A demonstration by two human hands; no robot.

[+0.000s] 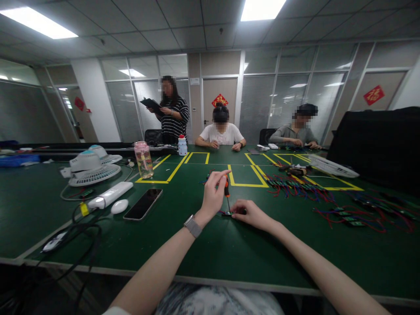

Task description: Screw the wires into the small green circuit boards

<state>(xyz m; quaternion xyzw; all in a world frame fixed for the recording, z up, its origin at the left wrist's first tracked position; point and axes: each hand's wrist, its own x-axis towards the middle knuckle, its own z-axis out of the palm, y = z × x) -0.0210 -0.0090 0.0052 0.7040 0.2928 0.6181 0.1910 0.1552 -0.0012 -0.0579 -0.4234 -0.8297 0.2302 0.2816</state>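
Observation:
My left hand (214, 192), with a watch (193, 225) on its wrist, is closed around the handle of a screwdriver (226, 189). The handle is orange and black and stands nearly upright. Its thin shaft runs down to a small green circuit board (226, 214) on the table. With bent fingers, my right hand (250, 213) grips the right end of that board. Red and blue wires come out of the board's left side. The exact contact of the tip is too small to make out.
Many wired boards (292, 183) lie at right, with more boards (349, 216) nearer. To the left are a phone (143, 204), a white mouse (119, 206), a power strip (111, 194), fans (93, 168) and a bottle (143, 159). Several people are across the green table (183, 253).

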